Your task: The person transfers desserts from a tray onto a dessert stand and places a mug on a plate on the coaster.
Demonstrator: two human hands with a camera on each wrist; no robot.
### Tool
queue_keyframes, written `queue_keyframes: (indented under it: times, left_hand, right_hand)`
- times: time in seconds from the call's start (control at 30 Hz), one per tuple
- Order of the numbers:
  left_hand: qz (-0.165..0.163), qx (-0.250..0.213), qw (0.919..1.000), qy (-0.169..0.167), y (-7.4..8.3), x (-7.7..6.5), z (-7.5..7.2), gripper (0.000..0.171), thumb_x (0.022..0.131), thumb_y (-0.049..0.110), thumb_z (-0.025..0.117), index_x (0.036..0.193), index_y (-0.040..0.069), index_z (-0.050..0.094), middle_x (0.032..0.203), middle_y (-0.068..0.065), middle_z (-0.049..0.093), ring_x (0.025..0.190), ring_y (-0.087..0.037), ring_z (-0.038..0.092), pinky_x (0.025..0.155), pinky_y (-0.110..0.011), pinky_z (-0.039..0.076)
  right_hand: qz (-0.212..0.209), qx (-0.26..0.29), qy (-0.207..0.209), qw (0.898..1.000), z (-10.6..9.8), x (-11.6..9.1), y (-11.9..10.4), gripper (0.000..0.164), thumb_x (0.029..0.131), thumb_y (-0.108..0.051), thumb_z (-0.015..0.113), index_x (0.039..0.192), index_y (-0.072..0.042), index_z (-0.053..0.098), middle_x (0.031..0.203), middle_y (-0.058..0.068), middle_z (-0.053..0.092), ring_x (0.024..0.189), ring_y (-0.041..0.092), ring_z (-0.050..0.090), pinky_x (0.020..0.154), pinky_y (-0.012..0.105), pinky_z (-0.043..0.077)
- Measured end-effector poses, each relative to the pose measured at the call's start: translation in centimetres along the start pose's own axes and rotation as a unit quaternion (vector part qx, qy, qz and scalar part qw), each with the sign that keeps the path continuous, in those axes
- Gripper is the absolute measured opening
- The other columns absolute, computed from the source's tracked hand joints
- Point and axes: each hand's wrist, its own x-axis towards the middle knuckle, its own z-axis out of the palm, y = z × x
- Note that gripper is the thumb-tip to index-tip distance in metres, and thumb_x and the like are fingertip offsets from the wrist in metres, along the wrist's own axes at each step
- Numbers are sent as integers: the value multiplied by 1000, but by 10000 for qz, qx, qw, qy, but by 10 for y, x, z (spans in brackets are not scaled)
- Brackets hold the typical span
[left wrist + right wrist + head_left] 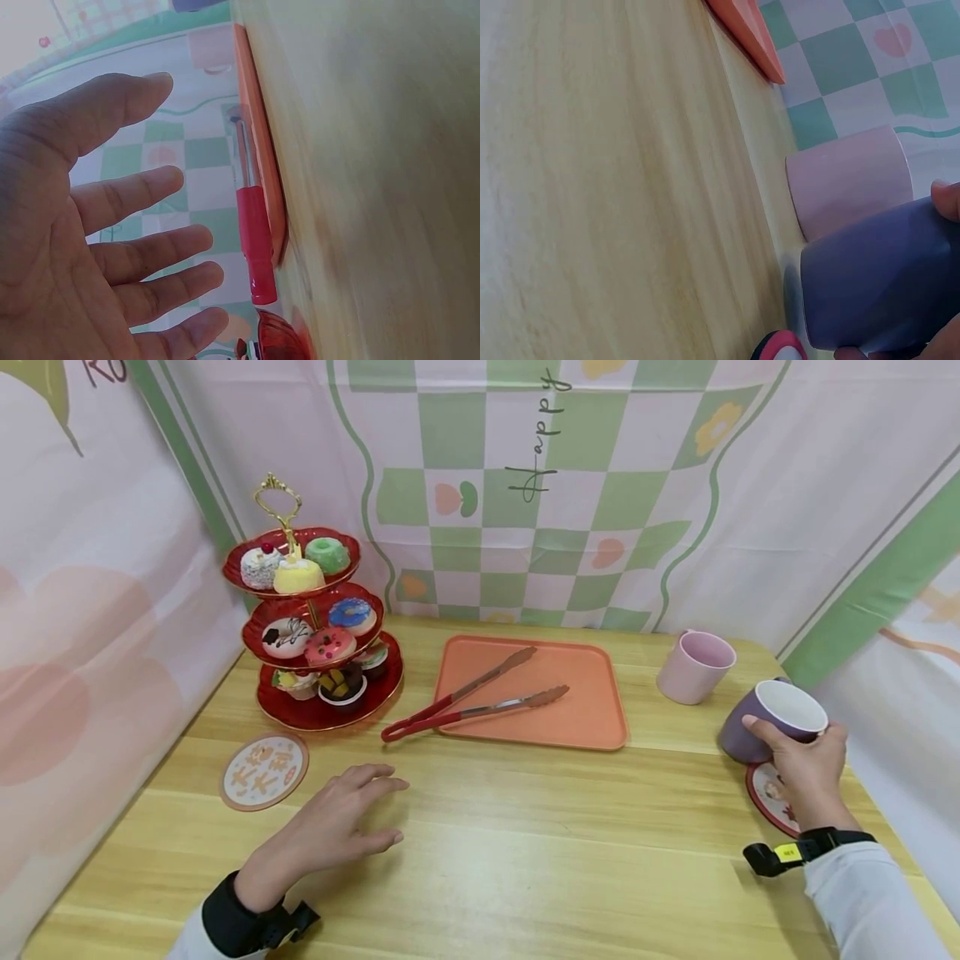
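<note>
At the right end of the table, my right hand (pixel 813 768) grips a purple mug (pixel 738 727) with a white inside, thumb on the near side. The mug is beside a red-rimmed round coaster (pixel 765 797), which is partly hidden by the hand. In the right wrist view, a shadow shows by the base of the mug (pixel 877 277); whether it touches the table I cannot tell. Over the front left of the table hovers my left hand (pixel 330 827), fingers spread and holding nothing. Nearest to it are red-handled tongs (pixel 427 722) and an orange-rimmed coaster (pixel 264 772).
The tongs lie spread across an orange tray (pixel 592 718) at mid-table. Behind the purple mug stands a pink mug (pixel 690 677). A red three-tier stand (pixel 382 693) with several cakes and donuts rises at the back left. Printed cloth (pixel 510 560) hangs behind the table.
</note>
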Motion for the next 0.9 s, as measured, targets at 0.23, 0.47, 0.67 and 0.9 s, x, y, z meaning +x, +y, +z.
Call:
queue_keyframes:
  times: [0.23, 0.47, 0.67, 0.9]
  left_hand:
    - [-47, -53, 10000, 21, 1, 0, -1, 49, 79, 35, 74, 119, 10, 60, 123, -14, 53, 111, -28, 50, 85, -52, 42]
    - [41, -84, 9999, 86, 1, 1, 0, 49, 79, 35, 73, 119, 10, 60, 122, -14, 53, 109, -28, 51, 84, -51, 43]
    - [76, -327, 9994, 41, 2, 1, 1, 48, 82, 36, 71, 120, 9, 59, 121, -14, 53, 109, -28, 51, 85, -51, 42]
    - [48, -356, 9993, 49, 3, 2, 2, 47, 81, 32, 72, 120, 8, 60, 121, -12, 54, 108, -27, 52, 85, -48, 44]
  right_hand:
    - [-317, -586, 66, 9978, 0, 1, -5, 90, 76, -40, 74, 137, -18, 11, 145, 10, 17, 132, 21, 22, 105, 39, 23]
    - [-402, -650, -41, 9971, 3, -5, -6, 84, 78, -40, 73, 133, -18, 13, 144, 13, 17, 132, 22, 21, 105, 40, 22]
    - [-701, -801, -171, 9942, 9, -7, 0, 93, 80, -39, 72, 141, -12, 8, 145, 14, 18, 130, 23, 24, 104, 35, 26]
    - [-1072, -981, -242, 9891, 10, 12, 23, 96, 75, -41, 75, 144, -17, 12, 140, 9, 27, 122, 18, 33, 85, 16, 40]
